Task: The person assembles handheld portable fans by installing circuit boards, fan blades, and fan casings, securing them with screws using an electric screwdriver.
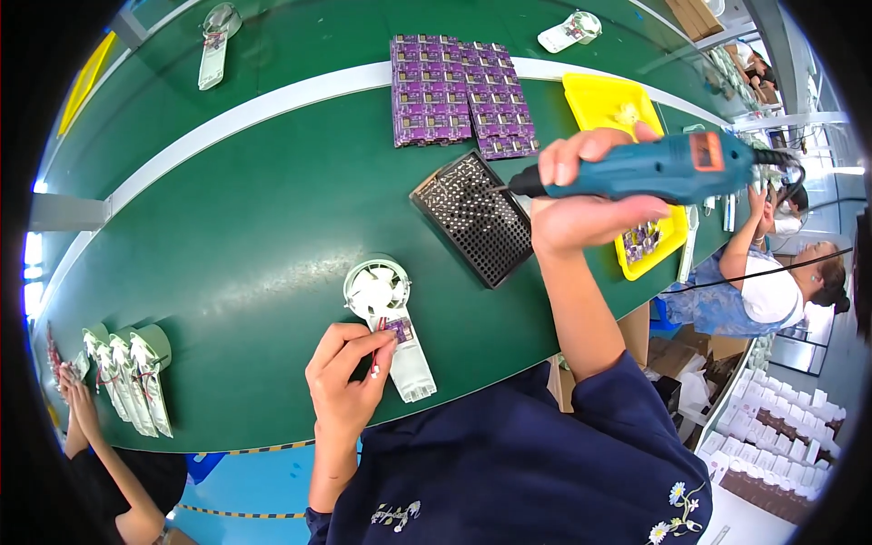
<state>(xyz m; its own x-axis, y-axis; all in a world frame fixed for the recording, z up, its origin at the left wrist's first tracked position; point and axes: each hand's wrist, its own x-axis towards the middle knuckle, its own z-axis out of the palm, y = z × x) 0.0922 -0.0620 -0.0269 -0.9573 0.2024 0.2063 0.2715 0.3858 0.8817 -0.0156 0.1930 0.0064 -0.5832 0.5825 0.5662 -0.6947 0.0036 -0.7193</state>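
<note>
My left hand [348,371] pinches at a small purple circuit board [400,331] that lies in the opened white handle [413,371] of a handheld fan. The fan's round head [377,287] points away from me, and red wires run down under my fingers. My right hand [581,195] is wrapped round a teal electric screwdriver [658,169]. Its bit reaches over a black screw tray [476,218], where many small screws stand in rows of holes. Whether the bit touches a screw, I cannot tell.
Purple circuit board panels [431,91] are stacked beyond the tray. Yellow bins [652,245] stand to the right, one holding small boards. Several fan housings [127,381] are grouped at the left, near another person's hands [77,391]. A co-worker [772,282] sits at the right.
</note>
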